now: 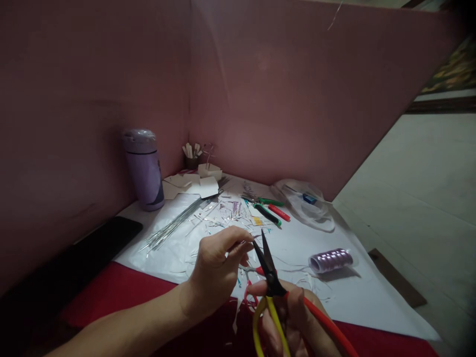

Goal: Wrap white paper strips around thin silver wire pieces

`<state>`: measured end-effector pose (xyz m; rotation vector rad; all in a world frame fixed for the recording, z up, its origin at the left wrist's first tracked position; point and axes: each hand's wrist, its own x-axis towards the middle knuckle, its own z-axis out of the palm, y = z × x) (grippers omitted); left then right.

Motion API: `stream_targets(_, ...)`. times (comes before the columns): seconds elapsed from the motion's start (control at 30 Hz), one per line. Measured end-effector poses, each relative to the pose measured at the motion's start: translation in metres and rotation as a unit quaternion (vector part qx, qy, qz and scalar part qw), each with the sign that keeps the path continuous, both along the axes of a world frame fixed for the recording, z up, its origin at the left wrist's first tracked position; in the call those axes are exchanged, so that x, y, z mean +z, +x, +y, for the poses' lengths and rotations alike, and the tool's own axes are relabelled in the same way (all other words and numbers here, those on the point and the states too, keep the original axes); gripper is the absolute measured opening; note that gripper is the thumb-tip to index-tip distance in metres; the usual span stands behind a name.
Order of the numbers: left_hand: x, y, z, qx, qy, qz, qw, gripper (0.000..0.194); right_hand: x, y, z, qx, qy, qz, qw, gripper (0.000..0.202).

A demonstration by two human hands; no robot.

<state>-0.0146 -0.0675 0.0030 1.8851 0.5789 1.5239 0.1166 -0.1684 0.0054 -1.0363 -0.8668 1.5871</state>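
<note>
My right hand [297,317] grips a pair of scissors [275,285] with black blades and yellow and red handles. The blades point up and stand apart. Just left of the tips, my left hand [219,263] is closed in a pinch, its fingertips beside one blade. Whatever it pinches is too small to make out. Below the hands, partly hidden, lies a second pair of scissors [250,292] with red handles. A spool of shiny purple thread [330,260] rests on its side at the right, and a thin strand runs from it toward my hands.
White paper [357,297] covers the table, strewn with wire bits and thread scraps. Long wires [174,223] lie at the left, near a purple tumbler [145,168]. Behind my hands are green-handled pliers [267,214], a red tool [278,213] and a plastic bag [316,218]. Pink panels [278,99] enclose the back.
</note>
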Motion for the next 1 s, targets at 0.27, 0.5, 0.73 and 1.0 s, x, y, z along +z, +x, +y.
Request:
stream_targets(0.27, 0.0, -0.002, -0.001, 0.016, 0.019, 0.02, 0.999, 0.013, 0.001, 0.0, 0.001, -0.021, 0.031, -0.046, 0.998, 0.06)
stream_targets(0.5, -0.002, -0.001, -0.001, 0.002, -0.014, 0.008, 1.0, 0.013, -0.004, 0.003, 0.0, -0.025, 0.032, -0.052, 0.998, 0.058)
stream_targets(0.73, -0.004, 0.0, -0.001, -0.013, -0.041, -0.006, 0.999, 0.013, -0.01, 0.003, 0.002, -0.004, 0.079, -0.056, 0.995, 0.049)
stream_targets(1.0, -0.002, -0.002, 0.0, -0.023, -0.048, -0.017, 0.998, 0.013, -0.006, 0.003, 0.008, 0.043, 0.1, -0.076, 0.991, 0.057)
